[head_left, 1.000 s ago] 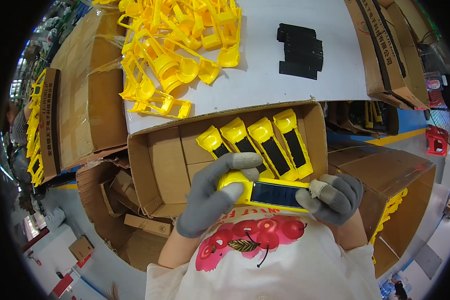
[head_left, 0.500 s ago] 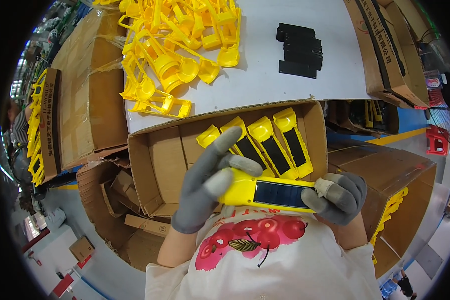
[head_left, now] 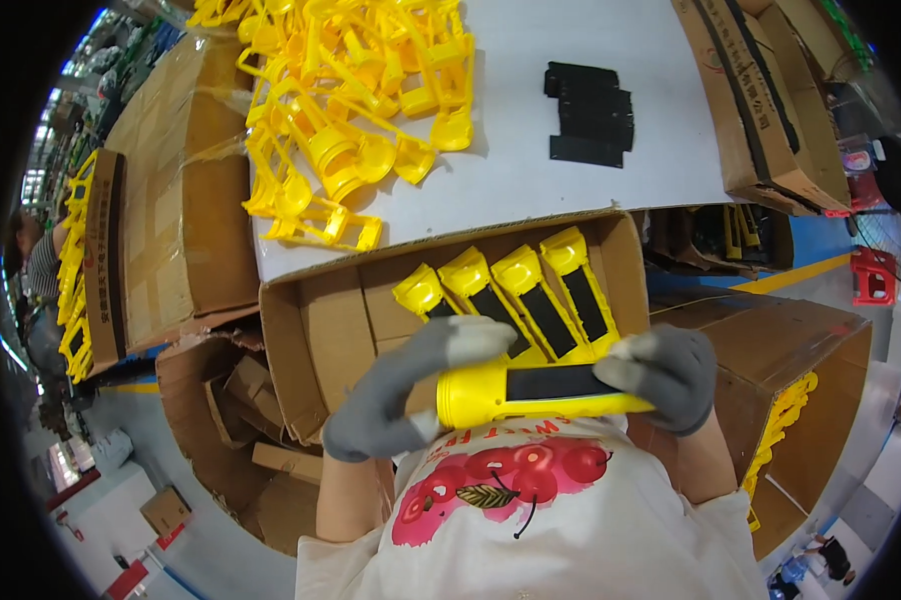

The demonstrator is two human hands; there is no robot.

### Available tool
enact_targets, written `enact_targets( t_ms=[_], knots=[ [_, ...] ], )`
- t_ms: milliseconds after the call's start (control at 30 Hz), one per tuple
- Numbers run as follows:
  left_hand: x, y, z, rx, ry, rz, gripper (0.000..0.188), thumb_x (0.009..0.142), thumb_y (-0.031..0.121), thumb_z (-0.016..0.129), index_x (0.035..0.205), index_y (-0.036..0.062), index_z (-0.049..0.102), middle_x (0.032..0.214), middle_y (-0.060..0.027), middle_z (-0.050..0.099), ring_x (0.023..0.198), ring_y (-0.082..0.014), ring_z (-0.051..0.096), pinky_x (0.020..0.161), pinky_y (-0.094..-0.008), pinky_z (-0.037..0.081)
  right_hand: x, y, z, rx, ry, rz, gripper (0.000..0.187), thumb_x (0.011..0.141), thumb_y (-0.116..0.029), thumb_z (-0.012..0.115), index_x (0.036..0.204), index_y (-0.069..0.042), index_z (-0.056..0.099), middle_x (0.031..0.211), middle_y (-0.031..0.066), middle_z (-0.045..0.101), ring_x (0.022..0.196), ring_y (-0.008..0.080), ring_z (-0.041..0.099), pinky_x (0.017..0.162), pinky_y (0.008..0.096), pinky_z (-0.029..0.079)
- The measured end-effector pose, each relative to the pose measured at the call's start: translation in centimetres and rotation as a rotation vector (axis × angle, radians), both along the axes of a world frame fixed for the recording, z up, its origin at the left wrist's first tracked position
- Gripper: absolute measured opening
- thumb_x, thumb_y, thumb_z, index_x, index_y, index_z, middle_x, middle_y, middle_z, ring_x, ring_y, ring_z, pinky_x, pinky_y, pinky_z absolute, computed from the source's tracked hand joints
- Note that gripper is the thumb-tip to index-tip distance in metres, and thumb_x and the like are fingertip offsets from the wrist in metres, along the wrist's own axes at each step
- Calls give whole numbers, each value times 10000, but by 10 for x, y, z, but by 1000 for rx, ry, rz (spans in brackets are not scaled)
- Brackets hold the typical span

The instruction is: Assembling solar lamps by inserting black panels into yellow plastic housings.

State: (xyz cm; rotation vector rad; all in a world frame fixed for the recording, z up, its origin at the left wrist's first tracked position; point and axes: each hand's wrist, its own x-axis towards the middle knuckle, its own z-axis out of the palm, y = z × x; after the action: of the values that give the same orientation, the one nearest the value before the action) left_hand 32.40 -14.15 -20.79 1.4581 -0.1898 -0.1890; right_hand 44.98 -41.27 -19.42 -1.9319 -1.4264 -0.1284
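Both of my hands wear grey gloves with pale fingertips. Between them, in front of my shirt, lies a yellow plastic housing (head_left: 476,398) with a long dark panel in its upper face. My left hand (head_left: 386,385) is curled about the housing's wider left end, fingers along the far edge and thumb on the near side. My right hand (head_left: 676,378) grips the narrower right end, its fingertips over the end of the panel. Just beyond, several similar yellow housings (head_left: 580,270) with black strips stand side by side in an open cardboard box (head_left: 336,320).
A heap of yellow plastic parts (head_left: 346,155) covers the left of the white table (head_left: 516,190). Black strips (head_left: 593,115) lie overlapped at its right. Cardboard boxes flank me: a tall one (head_left: 186,190) at left, another (head_left: 821,340) at right. A red stool (head_left: 874,275) stands farther right.
My left hand's raised forefinger has come down over the housing. My right hand has shifted slightly left along it. The panel, glossy and gridded before, now looks plain black.
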Motion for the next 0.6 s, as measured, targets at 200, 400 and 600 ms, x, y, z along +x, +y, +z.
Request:
enact_targets(
  t_ms=[200, 400, 600],
  knots=[
    [-17, -15, -7, -23, 225, -20, 471, 793, 5, 667, 1251, -14, 560, 1214, -141, 594, 1108, -216, 558, 976, -334, 399, -11, 0, -27, -159, 1026, -8, 188, 831, -57, 642, 1018, -41, 636, 911, 94, 639, 854, 219, 636, 759, 279, 483],
    [-26, -42, -17, -63, 743, 333, 373, 734, 63, 718, 1074, -78, 660, 927, -84, 682, 816, -120, 614, 774, -247, 485, -33, 5, -40, -346, 1429, -194, 204, 871, -170, 657, 1049, -72, 638, 904, 55, 668, 689, 120, 641, 623, 258, 499],
    [-50, -49, -43, 117, 774, 475, 300, 755, 134, 690, 982, -60, 666, 842, -112, 688, 734, -200, 644, 685, -306, 509, -58, 1, -62, -385, 913, -290, 328, 874, -376, 637, 1062, -109, 611, 832, 155, 660, 780, 302, 651, 682, 393, 485]
  ],
)
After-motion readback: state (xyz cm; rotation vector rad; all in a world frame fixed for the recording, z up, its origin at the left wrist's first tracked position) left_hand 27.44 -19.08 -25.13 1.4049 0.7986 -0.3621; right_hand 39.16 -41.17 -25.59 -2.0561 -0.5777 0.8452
